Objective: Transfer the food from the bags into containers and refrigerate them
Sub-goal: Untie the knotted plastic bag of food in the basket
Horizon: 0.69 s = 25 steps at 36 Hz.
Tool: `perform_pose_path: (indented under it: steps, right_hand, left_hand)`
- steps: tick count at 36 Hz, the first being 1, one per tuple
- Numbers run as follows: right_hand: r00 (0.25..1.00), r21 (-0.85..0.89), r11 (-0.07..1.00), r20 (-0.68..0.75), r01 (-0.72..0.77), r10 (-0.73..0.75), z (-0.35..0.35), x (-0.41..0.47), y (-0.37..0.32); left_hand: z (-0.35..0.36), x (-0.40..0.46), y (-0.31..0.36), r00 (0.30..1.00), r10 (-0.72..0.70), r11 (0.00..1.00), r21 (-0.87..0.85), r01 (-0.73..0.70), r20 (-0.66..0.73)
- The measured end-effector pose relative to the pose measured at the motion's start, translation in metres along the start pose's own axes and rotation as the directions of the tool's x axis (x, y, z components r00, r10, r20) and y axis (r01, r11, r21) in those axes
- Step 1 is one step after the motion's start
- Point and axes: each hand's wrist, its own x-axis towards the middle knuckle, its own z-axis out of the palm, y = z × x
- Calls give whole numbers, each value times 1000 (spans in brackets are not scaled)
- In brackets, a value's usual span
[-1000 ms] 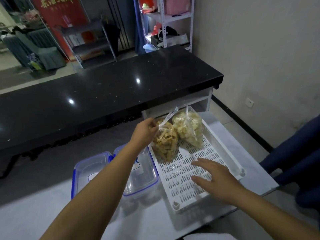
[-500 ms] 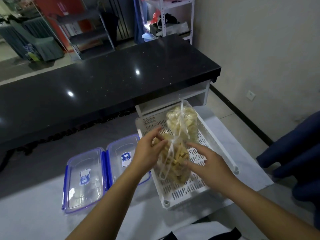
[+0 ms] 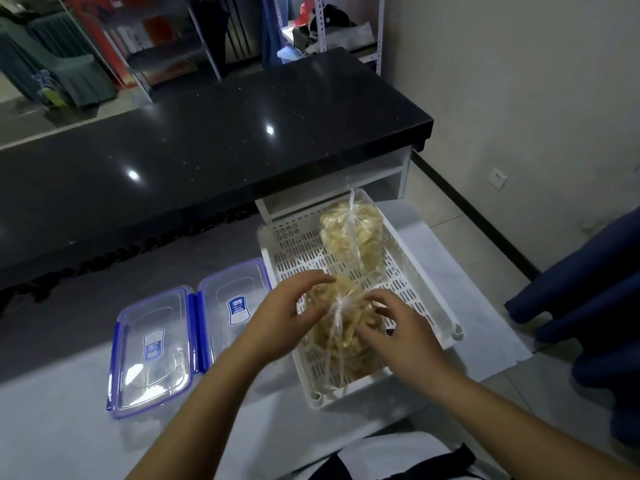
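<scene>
While both hands, left hand [image 3: 287,320] and right hand [image 3: 398,334], pinch the near bag [image 3: 346,344] in the white basket [image 3: 429,289], two lidded containers [image 3: 152,351] lie left.

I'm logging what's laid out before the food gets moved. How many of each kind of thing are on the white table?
Tied bags of food: 2 (near bag, far bag)
Clear containers with blue-clipped lids: 2 (left container, right container)
White slotted tray: 1
Total: 5
</scene>
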Motion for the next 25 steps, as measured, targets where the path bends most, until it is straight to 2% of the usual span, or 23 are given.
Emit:
perform_pose_path:
  steps: [2, 4, 8, 16, 25]
  right_hand:
    - [999, -21, 999, -12, 31, -32, 3, -3, -1]
    - [998, -57, 996, -6, 69, -70, 4, -4, -2]
    - [996, -113, 990, -14, 82, -84, 8, -2, -6]
    - [987, -131, 986, -114, 99, -114, 9, 15, -6]
    - [965, -50, 989, -220, 138, -146, -30, 19, -18]
  left_hand:
    - [-9, 10, 1, 984, 35, 987, 148, -60, 172]
    - [-14, 21, 2, 960, 47, 966, 231, -114, 276]
    - [-14, 37, 4, 933, 67, 930, 317, -186, 354]
    - [-10, 39, -1, 969, 107, 962, 224, -157, 221]
    - [-11, 7, 6, 999, -9, 999, -37, 7, -43]
